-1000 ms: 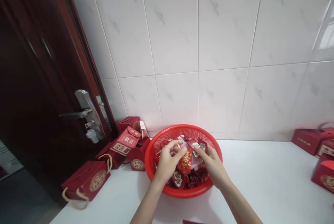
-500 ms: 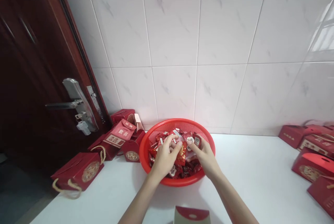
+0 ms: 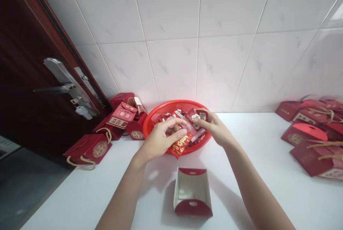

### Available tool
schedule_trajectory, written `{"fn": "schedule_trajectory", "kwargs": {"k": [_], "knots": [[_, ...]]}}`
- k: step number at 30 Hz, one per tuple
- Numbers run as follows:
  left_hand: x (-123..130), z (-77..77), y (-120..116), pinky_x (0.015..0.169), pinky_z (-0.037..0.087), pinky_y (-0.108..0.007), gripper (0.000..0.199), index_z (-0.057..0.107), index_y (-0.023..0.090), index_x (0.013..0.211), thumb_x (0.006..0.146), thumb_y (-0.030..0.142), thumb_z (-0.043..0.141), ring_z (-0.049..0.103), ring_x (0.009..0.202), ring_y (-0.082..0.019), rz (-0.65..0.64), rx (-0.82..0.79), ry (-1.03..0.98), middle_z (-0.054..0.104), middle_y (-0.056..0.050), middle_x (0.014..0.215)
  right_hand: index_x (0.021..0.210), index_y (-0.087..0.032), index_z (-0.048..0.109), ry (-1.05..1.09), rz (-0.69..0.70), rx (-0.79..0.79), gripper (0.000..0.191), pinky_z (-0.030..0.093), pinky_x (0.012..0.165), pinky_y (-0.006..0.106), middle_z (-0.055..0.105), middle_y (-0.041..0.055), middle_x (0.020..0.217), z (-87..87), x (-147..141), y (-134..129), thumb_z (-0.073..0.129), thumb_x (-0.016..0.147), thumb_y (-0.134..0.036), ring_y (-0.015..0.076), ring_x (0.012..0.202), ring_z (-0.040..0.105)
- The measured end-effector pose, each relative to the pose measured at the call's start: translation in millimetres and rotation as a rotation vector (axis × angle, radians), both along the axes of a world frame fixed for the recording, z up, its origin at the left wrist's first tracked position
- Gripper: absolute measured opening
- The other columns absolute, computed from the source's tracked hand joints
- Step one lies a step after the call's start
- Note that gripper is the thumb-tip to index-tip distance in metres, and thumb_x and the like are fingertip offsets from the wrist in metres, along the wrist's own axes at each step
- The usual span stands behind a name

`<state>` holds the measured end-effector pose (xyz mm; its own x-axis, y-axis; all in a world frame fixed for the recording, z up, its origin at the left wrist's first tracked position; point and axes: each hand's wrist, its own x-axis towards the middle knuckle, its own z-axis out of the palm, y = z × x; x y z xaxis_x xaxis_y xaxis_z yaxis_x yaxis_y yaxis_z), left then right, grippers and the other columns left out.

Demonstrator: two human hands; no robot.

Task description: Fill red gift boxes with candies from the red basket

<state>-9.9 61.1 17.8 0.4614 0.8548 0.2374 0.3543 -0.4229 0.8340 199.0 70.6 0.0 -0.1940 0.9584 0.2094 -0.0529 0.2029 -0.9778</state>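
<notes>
Over the front of a red plastic basket (image 3: 149, 115), my left hand (image 3: 163, 137) is closed on a shiny red candy packet (image 3: 180, 146) with gold print. My right hand (image 3: 214, 124), at the basket's right side, pinches a dark red candy packet (image 3: 195, 116) with a white label. More wrapped candies (image 3: 197, 137) lie in the basket beneath both hands, partly hidden by them. Nearer to me, a small red gift box (image 3: 193, 206) stands on the white table, its top open and its pale inside bare.
Red gift boxes (image 3: 91, 147) with rope handles cluster at the left, beside a dark door with a metal handle (image 3: 57, 88). Several more red boxes (image 3: 308, 155) sit at the right. A tiled wall (image 3: 171, 65) runs along the back of the white table (image 3: 249, 140).
Both hands have lifted a little and come nearer, each with a packet. The view has tilted down, so the open gift box now shows fully.
</notes>
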Motion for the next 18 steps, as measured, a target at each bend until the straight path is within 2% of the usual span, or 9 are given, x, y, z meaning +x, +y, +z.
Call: {"fn": "schedule_trajectory", "kwargs": {"k": [2,4,8,13,15,18], "knots": [[-2,11.9,-14,0.075,0.05,-0.024,0.025,0.073,0.023,0.103,0.095,0.042,0.059,0.065,0.084,-0.016,-0.102,0.051,0.135,0.072,0.0,0.091,0.109,-0.018,0.066,-0.046,0.003,0.055,0.035,0.053,0.073,0.03,0.069,0.0046,0.094,6.2,6,-5,0.072,0.083,-0.041,0.0197,0.086,0.064],[-3,19.8,-26,0.084,0.05,-0.025,0.023,0.074,0.025,0.103,0.097,0.039,0.057,0.066,0.094,-0.017,-0.193,0.097,0.229,0.075,-0.001,0.103,0.11,-0.019,0.067,-0.065,0.043,0.099,0.032,0.053,0.076,0.03,0.069,0.0055,0.102,12.1,12,-10,0.072,0.085,-0.038,0.0201,0.092,0.064],[-4,23.9,-40,0.087,0.05,-0.026,0.027,0.073,0.026,0.114,0.1,0.04,0.055,0.067,0.096,-0.017,-0.251,0.164,0.353,0.075,-0.002,0.108,0.105,-0.018,0.068,-0.039,0.209,0.09,0.026,0.053,0.077,0.03,0.069,0.0062,0.101,23.4,19,-21,0.071,0.088,-0.037,0.0196,0.09,0.065],[-2,25.0,-48,0.081,0.047,-0.028,0.031,0.072,0.024,0.117,0.1,0.043,0.053,0.066,0.083,-0.016,-0.333,0.163,0.495,0.073,-0.002,0.096,0.1,-0.015,0.068,-0.07,0.285,0.053,0.027,0.051,0.073,0.03,0.066,0.0046,0.09,29.2,21,-29,0.071,0.089,-0.039,0.0174,0.082,0.06],[-1,26.5,-52,0.074,0.045,-0.026,0.03,0.072,0.023,0.114,0.099,0.043,0.055,0.064,0.078,-0.015,-0.351,0.13,0.544,0.071,-0.001,0.09,0.108,-0.015,0.067,-0.119,0.256,0.03,0.032,0.05,0.073,0.03,0.064,0.0036,0.088,27.1,21,-31,0.073,0.087,-0.039,0.0173,0.082,0.058],[-1,28.9,-59,0.068,0.042,-0.024,0.027,0.072,0.023,0.11,0.097,0.042,0.059,0.062,0.074,-0.015,-0.383,0.087,0.599,0.068,0.0,0.083,0.126,-0.02,0.062,-0.189,0.22,0.026,0.048,0.051,0.076,0.031,0.063,0.0036,0.094,22.0,19,-32,0.075,0.085,-0.04,0.0184,0.088,0.058]]}}
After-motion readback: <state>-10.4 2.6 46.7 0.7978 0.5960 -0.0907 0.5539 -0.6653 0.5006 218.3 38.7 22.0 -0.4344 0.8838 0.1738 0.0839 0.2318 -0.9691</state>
